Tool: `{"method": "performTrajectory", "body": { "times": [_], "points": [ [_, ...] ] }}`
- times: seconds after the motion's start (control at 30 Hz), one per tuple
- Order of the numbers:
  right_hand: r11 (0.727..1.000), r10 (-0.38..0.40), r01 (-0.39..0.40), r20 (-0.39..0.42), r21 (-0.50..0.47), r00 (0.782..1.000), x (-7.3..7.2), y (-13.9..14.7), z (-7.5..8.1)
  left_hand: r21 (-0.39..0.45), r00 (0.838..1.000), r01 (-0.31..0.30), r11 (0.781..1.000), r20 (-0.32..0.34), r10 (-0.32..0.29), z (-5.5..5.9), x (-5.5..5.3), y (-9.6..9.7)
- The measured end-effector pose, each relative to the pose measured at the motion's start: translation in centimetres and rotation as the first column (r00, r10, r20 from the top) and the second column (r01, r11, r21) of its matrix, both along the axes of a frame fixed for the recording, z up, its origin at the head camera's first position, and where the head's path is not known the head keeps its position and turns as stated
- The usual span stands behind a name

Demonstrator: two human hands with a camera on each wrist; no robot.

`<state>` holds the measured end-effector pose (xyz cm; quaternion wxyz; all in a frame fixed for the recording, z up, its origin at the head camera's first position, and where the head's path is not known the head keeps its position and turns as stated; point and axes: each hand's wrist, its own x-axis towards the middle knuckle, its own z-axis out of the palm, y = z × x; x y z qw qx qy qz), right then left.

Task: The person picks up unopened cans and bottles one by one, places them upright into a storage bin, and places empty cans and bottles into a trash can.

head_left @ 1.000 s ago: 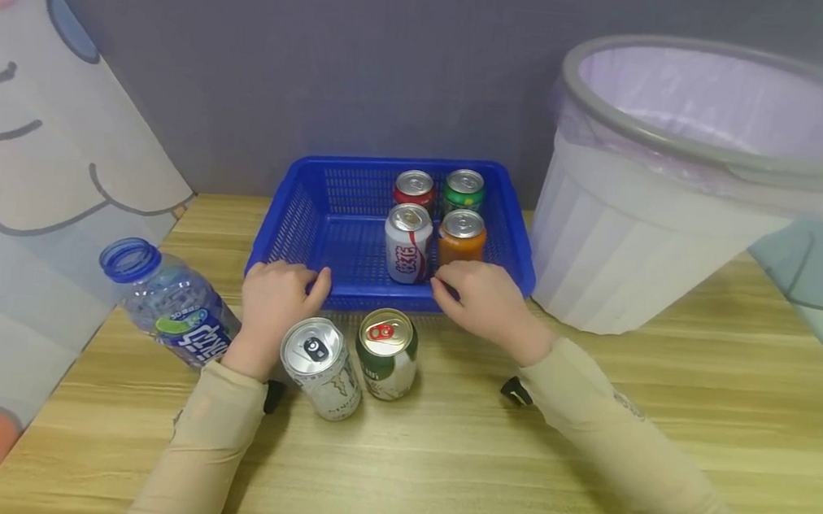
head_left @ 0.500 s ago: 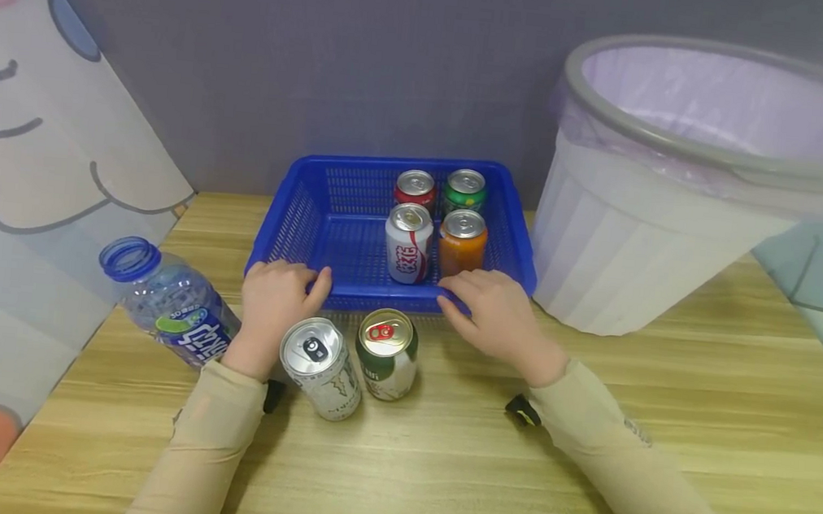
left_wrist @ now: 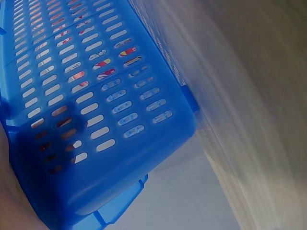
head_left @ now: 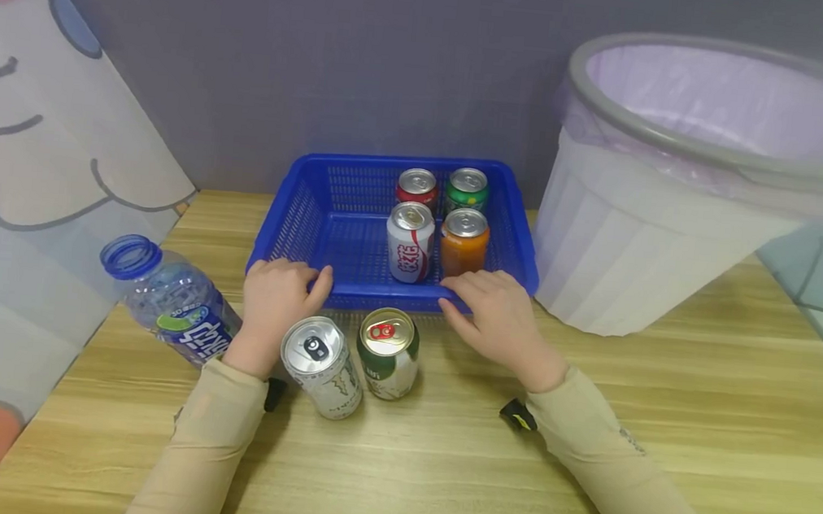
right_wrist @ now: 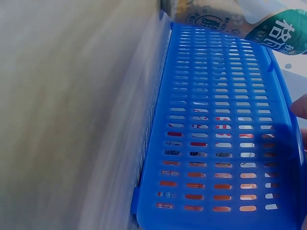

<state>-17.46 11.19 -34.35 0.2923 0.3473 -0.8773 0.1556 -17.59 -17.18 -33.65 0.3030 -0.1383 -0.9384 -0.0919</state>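
Note:
A blue plastic basket (head_left: 379,292) sits at the back of the table. My left hand (head_left: 275,304) grips its front rim near the left corner, fingers over the edge and thumb pointing inward. Further right along the same rim, my right hand (head_left: 500,320) holds on, thumb on the outer side; its fingertips (right_wrist: 300,106) show at the right wrist view's edge. Inside, on the right, stand a red can (head_left: 417,198), a green can (head_left: 466,202), a white-and-pink can (head_left: 408,255) and an orange can (head_left: 463,253). The left wrist view shows the basket's slotted wall (left_wrist: 177,134).
In front of the basket stand a white can (head_left: 335,391) and a green-and-white can (head_left: 392,376). A capless clear bottle (head_left: 182,310) with a blue label is beside my left wrist. A white bin (head_left: 604,233) with a purple liner stands right of the basket.
My right hand has shifted slightly right and down along the front rim, its fingers less tucked in than a second ago. The left hand and the cans keep their places.

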Motion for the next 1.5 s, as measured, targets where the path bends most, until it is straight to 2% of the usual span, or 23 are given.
{"method": "performTrajectory", "body": {
  "times": [0.43,0.63,0.77,0.9,1.0,1.13,1.23,1.37,1.5],
  "points": [
    [1.0,-0.01,0.009,0.041,0.02,0.999,0.2,0.0,0.2,0.0,1.0,-0.003,1.0,-0.009,0.003,-0.1,-0.1,-0.1],
    [1.0,-0.023,0.021,0.096,0.021,0.995,0.6,-0.1,0.4,-0.002,1.0,-0.002,1.0,-0.006,0.002,0.0,0.0,-0.1],
    [0.998,0.021,-0.014,0.125,-0.055,0.992,0.8,-0.2,0.5,0.0,1.0,-0.007,1.0,0.005,0.007,0.0,0.1,-0.2],
    [0.98,0.118,-0.096,0.123,-0.173,0.985,1.0,-0.2,0.3,0.003,1.0,-0.006,1.0,0.014,0.006,0.0,0.0,-0.1],
    [0.953,0.208,-0.176,0.11,-0.246,0.972,1.2,-0.4,0.3,0.003,1.0,-0.005,1.0,0.015,0.005,-0.1,-0.1,-0.1],
    [0.908,0.323,-0.275,0.108,-0.315,0.94,1.6,-0.8,0.3,0.002,1.0,-0.007,1.0,0.016,0.007,-0.1,-0.1,-0.1],
    [0.885,0.38,-0.316,0.137,-0.343,0.915,2.0,-1.0,0.4,0.002,1.0,-0.006,1.0,0.015,0.006,-0.1,-0.1,-0.1],
    [0.88,0.41,-0.326,0.209,-0.345,0.888,2.5,-1.3,0.4,0.006,1.0,-0.002,1.0,0.006,0.002,-0.1,-0.1,-0.1],
    [0.887,0.411,-0.314,0.271,-0.337,0.871,2.6,-1.4,0.3,0.006,1.0,0.0,1.0,0.001,0.0,-0.1,-0.1,-0.1]
  ]
}}
